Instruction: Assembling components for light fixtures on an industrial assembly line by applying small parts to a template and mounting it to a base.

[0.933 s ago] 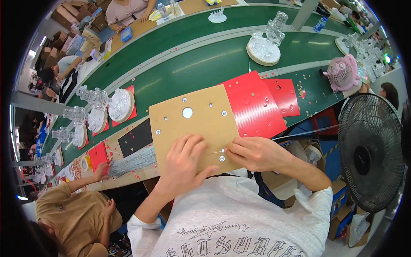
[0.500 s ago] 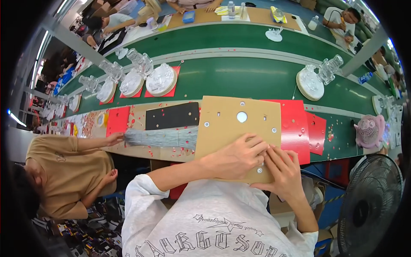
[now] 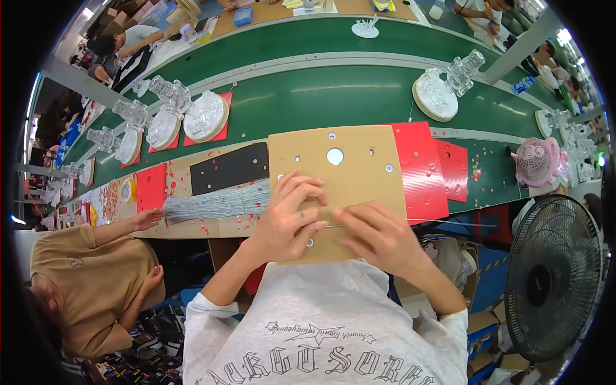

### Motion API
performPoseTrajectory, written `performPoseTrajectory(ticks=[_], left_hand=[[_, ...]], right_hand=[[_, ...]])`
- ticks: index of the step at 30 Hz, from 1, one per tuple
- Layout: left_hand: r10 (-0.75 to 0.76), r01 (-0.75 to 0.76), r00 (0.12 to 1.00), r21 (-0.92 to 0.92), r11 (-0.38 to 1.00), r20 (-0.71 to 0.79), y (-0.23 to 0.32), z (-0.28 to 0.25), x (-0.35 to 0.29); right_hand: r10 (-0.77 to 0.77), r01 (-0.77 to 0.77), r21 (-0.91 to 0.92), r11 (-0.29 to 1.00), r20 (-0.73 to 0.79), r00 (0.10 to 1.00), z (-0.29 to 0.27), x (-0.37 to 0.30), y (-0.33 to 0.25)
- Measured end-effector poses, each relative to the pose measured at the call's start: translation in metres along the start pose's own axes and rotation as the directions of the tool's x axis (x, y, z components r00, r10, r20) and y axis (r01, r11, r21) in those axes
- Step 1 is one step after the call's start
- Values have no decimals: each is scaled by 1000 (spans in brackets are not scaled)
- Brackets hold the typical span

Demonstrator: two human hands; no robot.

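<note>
"Tan board [image 3: 340,186] is what we have before us, isn't it?"

"Yes, it lies close in front of our chest, over the near side of the bench, with a round hole in its far half. A red sheet [image 3: 420,173] sticks out at its right, and a bundle of grey wires [image 3: 218,202] runs up to its left edge."

"How do we carry our arms?"

"Elbows out wide, both forearms slanting inward and away from us, so our hands come close together over the near half of the board."

"And our left hand [image 3: 292,218]?"

"We have it arched, fingers bent toward the right, the thumb on the near side with its tip close to the forefinger's. We cannot tell whether they pinch anything."

"Our right hand [image 3: 385,240]?"

"Palm down, fingers slanting left toward the other fingertips. They are blurred, so we cannot tell whether they grasp something. A thin pale strand [image 3: 449,222] shows on its far side, running right past the board's edge."

"Who is beside us?"

"On our left, a co-worker's hand [image 3: 147,219] reaches to the left end of the wires. A black sheet [image 3: 230,169] lies just beyond the bundle."
</note>
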State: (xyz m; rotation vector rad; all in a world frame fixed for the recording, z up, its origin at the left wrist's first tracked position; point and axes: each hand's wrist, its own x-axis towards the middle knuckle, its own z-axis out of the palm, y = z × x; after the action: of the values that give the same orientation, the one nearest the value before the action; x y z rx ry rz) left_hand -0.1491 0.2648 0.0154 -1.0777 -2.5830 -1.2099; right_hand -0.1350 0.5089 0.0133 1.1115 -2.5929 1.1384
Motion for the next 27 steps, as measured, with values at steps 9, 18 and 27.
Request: performPoseTrajectory(ticks=[9,18,27], left_hand=[[-697,383,686,-712,589,-208,16,29,-55],[-862,247,501,-940,235,-84,33,30,-33],[-814,137,576,-973,187,-75,37,40,-46]], right_hand=[[-95,103,96,990,-78,992,17,14,3],[-287,287,-9,958,54,957,11,19,1],[-369,437,-122,891,364,855,-3,32,-4]])
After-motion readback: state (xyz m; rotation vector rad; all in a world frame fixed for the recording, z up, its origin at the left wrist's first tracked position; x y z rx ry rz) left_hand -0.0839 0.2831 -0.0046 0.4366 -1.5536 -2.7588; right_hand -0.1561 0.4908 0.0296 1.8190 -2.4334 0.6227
